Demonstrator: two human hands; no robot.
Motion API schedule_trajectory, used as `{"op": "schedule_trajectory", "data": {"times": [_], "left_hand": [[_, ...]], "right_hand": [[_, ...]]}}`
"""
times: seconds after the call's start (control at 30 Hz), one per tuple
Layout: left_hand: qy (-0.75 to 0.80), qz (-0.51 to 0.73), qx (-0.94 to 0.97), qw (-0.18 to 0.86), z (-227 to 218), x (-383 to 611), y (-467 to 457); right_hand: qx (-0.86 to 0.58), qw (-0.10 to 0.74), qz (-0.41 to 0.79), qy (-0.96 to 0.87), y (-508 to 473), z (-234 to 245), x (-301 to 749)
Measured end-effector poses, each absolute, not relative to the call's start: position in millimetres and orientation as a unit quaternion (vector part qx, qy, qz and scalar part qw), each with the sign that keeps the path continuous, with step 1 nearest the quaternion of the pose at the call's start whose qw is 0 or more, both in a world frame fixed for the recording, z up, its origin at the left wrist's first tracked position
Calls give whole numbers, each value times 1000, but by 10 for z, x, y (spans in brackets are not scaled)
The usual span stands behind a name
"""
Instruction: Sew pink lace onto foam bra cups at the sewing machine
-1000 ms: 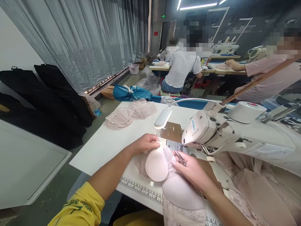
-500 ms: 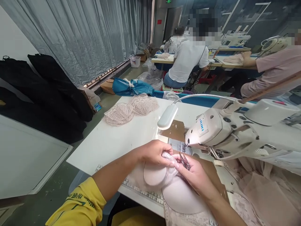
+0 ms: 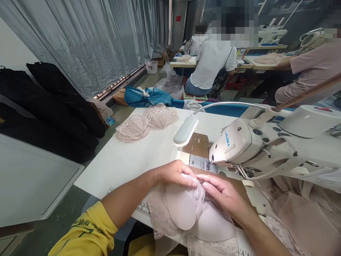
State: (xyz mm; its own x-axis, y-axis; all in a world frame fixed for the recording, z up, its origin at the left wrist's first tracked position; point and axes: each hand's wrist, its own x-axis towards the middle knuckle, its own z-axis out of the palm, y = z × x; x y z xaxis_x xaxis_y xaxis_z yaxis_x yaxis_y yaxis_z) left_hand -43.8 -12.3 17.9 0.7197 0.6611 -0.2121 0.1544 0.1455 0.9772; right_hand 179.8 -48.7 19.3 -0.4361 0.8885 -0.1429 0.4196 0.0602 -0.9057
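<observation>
My left hand [image 3: 174, 173] pinches the upper edge of a pale pink bra cup [image 3: 182, 208] with lace trim [image 3: 198, 193] at the near edge of the white sewing table [image 3: 138, 156]. Right beside it, my right hand [image 3: 223, 193] closes its fingers on the same lace edge. A second foam cup [image 3: 215, 227] lies under and to the right of the first. The head of the white sewing machine [image 3: 247, 145] stands just beyond my hands.
A gooseneck lamp [image 3: 185, 129] hangs over the needle area. Two finished lace cups [image 3: 145, 122] lie at the table's far left. Pink fabric [image 3: 298, 209] is heaped at the right. Other people sit at tables behind. Black bags [image 3: 53, 99] lie on the floor left.
The cup has been turned and pulled nearer the table's front edge. Both hands came together on its lace edge. The small snips seen in my right hand earlier no longer show.
</observation>
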Motion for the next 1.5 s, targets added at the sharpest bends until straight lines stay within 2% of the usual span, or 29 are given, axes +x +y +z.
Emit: {"op": "schedule_trajectory", "data": {"times": [0.43,0.67,0.93,1.03,1.17,1.3,1.43,1.5], "left_hand": [[351,167,621,681,115,-404,-138],[350,151,629,678,130,-418,-121],[338,158,636,676,110,-392,-130],[318,101,700,631,197,-499,-102],[359,-20,774,521,373,-759,-51],[380,44,743,550,420,-897,-29],[385,120,726,557,387,-848,-50],[389,143,719,558,371,-788,-71]], "right_hand": [[-431,229,522,-699,-503,207,1736],[-468,226,503,-690,-522,237,1725],[-497,293,564,-591,-533,91,1654],[-479,237,569,-626,-518,109,1633],[-513,194,508,-664,-503,209,1672],[-466,153,576,-654,-511,235,1682],[-470,249,596,-602,-520,176,1633],[-477,269,586,-598,-521,143,1616]]}}
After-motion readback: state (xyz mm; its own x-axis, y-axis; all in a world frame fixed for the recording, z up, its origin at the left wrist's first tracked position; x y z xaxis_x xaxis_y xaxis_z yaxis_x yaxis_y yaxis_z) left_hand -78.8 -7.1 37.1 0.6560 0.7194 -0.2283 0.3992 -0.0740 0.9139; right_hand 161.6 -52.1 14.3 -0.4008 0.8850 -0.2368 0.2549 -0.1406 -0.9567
